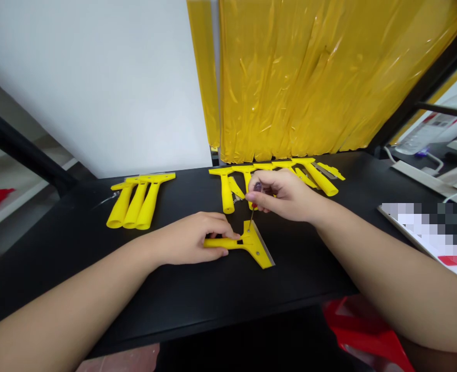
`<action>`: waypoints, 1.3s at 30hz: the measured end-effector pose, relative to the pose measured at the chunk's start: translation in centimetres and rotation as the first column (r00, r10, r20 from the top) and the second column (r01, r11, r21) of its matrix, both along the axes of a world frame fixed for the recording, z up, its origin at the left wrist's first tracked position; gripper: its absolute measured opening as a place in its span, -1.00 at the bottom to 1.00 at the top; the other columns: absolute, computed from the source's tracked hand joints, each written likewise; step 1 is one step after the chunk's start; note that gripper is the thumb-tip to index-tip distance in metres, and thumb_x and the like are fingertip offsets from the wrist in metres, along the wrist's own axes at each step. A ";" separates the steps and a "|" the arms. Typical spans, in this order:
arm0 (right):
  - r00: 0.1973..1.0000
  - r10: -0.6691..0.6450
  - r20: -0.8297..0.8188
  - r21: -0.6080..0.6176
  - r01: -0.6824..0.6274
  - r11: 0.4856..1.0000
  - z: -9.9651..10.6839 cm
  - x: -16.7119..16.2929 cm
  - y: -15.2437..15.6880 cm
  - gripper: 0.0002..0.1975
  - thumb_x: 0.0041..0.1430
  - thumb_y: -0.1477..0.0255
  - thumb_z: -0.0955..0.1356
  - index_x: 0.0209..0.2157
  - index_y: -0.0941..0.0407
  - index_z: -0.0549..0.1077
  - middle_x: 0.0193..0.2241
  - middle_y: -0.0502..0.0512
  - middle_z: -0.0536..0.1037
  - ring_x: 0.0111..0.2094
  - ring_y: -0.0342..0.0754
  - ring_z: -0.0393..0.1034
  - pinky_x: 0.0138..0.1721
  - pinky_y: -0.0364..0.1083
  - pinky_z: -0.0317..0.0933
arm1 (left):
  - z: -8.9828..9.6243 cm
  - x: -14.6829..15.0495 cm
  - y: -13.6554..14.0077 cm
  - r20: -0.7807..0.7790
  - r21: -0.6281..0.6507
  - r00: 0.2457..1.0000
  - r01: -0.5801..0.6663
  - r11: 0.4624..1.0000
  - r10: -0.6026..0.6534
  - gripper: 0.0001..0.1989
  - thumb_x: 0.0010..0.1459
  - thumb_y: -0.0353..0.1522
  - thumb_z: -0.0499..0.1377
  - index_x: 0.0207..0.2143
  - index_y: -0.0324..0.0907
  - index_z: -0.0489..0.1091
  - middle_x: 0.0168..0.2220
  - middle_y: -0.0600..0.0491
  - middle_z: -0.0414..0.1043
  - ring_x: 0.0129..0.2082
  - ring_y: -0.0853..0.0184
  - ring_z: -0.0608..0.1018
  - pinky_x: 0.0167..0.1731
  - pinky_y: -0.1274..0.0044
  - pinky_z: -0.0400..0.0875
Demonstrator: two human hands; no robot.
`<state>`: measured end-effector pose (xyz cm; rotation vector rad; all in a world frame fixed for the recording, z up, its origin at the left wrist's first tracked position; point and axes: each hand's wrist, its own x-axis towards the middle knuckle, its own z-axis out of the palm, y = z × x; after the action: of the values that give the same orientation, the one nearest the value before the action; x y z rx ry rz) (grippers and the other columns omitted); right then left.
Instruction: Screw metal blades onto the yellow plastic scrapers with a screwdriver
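Flat on the black table lies a yellow scraper point(254, 245) with a metal blade along its wide head and two screws in it. My left hand point(197, 237) is closed round its handle. My right hand point(283, 194) pinches a screwdriver point(257, 188) with a dark handle, held upright. Its thin shaft points down, and the tip meets the upper screw point(248, 230) of the scraper head. Behind my right hand lie several more yellow scrapers point(227, 194) and loose yellow head plates point(331, 170), partly hidden by the hand.
Three yellow scrapers point(147, 201) lie side by side at the back left of the black table point(197, 294). Yellow plastic sheeting point(298, 77) and a white panel point(108, 77) rise behind. A clear bottle point(426, 129) and white cables are at the right. Something red point(368, 330) shows below the front edge.
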<state>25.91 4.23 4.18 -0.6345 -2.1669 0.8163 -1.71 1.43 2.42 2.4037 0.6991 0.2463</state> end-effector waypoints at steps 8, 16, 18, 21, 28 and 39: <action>1.000 0.021 0.004 0.062 -0.021 0.998 0.1 -0.1 -0.2 -0.65 0.40 0.22 0.47 -0.39 0.07 0.35 -0.61 -0.09 0.43 -0.59 -0.18 0.24 -0.55 -0.14 0.09 | -0.2 -0.1 0.1 0.000 0.011 1.000 -0.015 1.000 0.015 -0.71 0.31 -0.35 0.33 0.06 -0.06 0.63 -0.07 -0.02 0.58 -0.17 0.28 0.64 -0.13 0.49 0.49; 0.999 0.031 -0.023 -0.105 -0.034 0.994 -0.4 -0.4 -0.4 -0.58 0.39 0.18 0.47 -0.40 0.05 0.24 -0.62 -0.14 0.41 -0.67 -0.19 0.30 -0.62 -0.17 0.12 | -0.2 0.0 0.1 -0.007 0.048 1.000 -0.003 0.999 0.003 -0.70 0.33 -0.34 0.31 0.10 -0.09 0.63 -0.05 -0.05 0.59 -0.13 0.24 0.65 -0.07 0.45 0.50; 0.999 0.008 -0.039 -0.147 -0.014 0.989 -0.5 -0.5 -0.4 -0.56 0.40 0.15 0.46 -0.40 0.05 0.23 -0.61 -0.15 0.39 -0.68 -0.21 0.28 -0.63 -0.17 0.11 | -0.2 0.0 0.1 -0.002 0.052 1.000 0.001 0.999 -0.001 -0.70 0.33 -0.34 0.31 0.09 -0.09 0.63 -0.05 -0.06 0.59 -0.13 0.24 0.65 -0.07 0.44 0.51; 0.999 -0.014 -0.050 -0.169 0.006 0.986 -0.6 -0.8 -0.3 -0.56 0.40 0.12 0.46 -0.39 0.05 0.25 -0.60 -0.16 0.35 -0.67 -0.22 0.22 -0.62 -0.17 0.07 | -0.3 -0.1 0.2 -0.001 0.056 1.000 0.001 0.998 -0.001 -0.70 0.33 -0.33 0.31 0.09 -0.09 0.63 -0.04 -0.06 0.60 -0.12 0.23 0.64 -0.05 0.42 0.51; 0.996 0.082 -0.034 -0.165 -0.086 0.982 -0.2 -0.5 -0.1 -0.61 0.44 0.11 0.42 -0.36 0.08 0.34 -0.56 -0.14 0.32 -0.58 -0.20 0.18 -0.54 -0.15 0.08 | -0.3 0.0 0.2 0.026 0.060 1.000 0.002 0.998 -0.003 -0.72 0.31 -0.35 0.32 0.06 -0.08 0.63 -0.06 -0.06 0.60 -0.14 0.23 0.65 -0.09 0.44 0.52; 0.992 0.129 0.005 -0.105 -0.128 0.986 0.2 0.2 0.1 -0.74 0.44 0.22 0.44 -0.25 0.13 0.56 -0.39 0.05 0.58 -0.39 -0.09 0.49 -0.31 -0.09 0.37 | -0.3 0.0 0.1 0.025 0.055 1.000 -0.006 0.998 0.004 -0.69 0.29 -0.39 0.33 0.08 -0.07 0.63 -0.04 -0.04 0.60 -0.13 0.24 0.66 -0.10 0.47 0.51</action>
<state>26.08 4.32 4.40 -0.5563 -2.2049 1.0025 -1.70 1.57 2.11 2.4471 0.6952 0.3008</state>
